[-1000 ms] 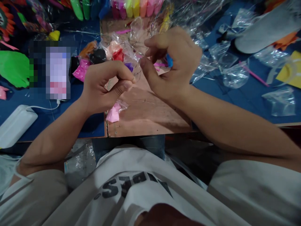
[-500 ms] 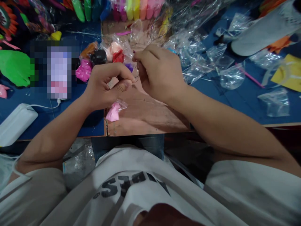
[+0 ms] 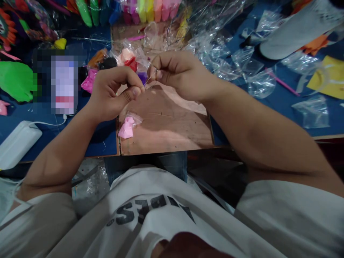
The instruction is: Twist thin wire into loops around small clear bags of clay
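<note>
My left hand [image 3: 114, 91] pinches one end of a thin wire [image 3: 146, 82] between thumb and forefinger. The fingertips of my right hand [image 3: 178, 75] are closed on the wire's other part, a little higher and to the right. A short slanting stretch of it shows between the two hands. Both hands hang over a brown board [image 3: 166, 132]. Below my left hand lies a small bag of pink clay [image 3: 127, 127]. Behind the hands sit a red lump [image 3: 131, 63], a black lump [image 3: 107, 63] and a magenta packet [image 3: 89, 80].
Crumpled clear bags [image 3: 259, 84] spread over the blue table to the right, near a white cylinder [image 3: 292, 32]. To the left lie a blurred-out phone [image 3: 64, 84], a white power bank [image 3: 20, 143] and a green piece [image 3: 17, 80]. Colourful clay packs [image 3: 150, 10] line the back.
My right hand has turned, so its thumb now shows against the forefinger. My left hand has shifted slightly left. A straight stretch of wire now shows between them.
</note>
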`<state>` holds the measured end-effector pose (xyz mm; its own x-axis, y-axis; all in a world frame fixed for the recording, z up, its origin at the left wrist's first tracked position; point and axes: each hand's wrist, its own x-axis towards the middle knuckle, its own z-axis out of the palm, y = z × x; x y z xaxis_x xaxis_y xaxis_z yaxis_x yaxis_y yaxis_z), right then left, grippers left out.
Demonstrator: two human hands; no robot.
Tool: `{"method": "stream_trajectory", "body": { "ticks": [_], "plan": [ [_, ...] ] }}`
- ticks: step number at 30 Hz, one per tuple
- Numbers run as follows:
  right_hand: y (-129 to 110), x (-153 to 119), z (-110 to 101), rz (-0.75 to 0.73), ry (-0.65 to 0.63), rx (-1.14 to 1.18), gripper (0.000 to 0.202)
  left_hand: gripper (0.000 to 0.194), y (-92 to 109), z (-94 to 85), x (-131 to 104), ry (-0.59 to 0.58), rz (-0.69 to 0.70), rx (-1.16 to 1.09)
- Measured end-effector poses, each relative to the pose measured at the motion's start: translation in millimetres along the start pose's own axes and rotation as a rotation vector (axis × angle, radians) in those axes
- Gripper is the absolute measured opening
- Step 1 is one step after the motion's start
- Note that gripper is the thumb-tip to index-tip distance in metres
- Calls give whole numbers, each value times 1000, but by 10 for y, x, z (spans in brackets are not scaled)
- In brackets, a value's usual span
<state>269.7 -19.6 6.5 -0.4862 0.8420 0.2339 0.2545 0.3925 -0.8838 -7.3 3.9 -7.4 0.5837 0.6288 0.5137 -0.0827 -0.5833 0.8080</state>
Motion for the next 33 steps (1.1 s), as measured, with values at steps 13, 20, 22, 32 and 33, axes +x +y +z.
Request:
{"method": "stream_trajectory", "body": {
  "ticks": [13, 20, 22, 32, 33],
  "plan": [
    [-128, -85, 259, -38, 354, -89, 54, 64, 21, 122, 71, 66, 28, -105],
    [-142, -176, 245, -75, 435, -759, 22, 63, -52, 188, 72, 56, -14, -150],
    [-113, -171, 236, -93, 437, -848, 31, 53, -37, 202, 87, 50, -34, -186],
    [43, -171, 203, -226, 432, -914, 49, 49, -65, 214, 118, 20, -123, -270],
    [41, -175, 205, -226, 424, -933, 48, 50, -75, 209, 115, 13, -112, -273]
  ]
}}
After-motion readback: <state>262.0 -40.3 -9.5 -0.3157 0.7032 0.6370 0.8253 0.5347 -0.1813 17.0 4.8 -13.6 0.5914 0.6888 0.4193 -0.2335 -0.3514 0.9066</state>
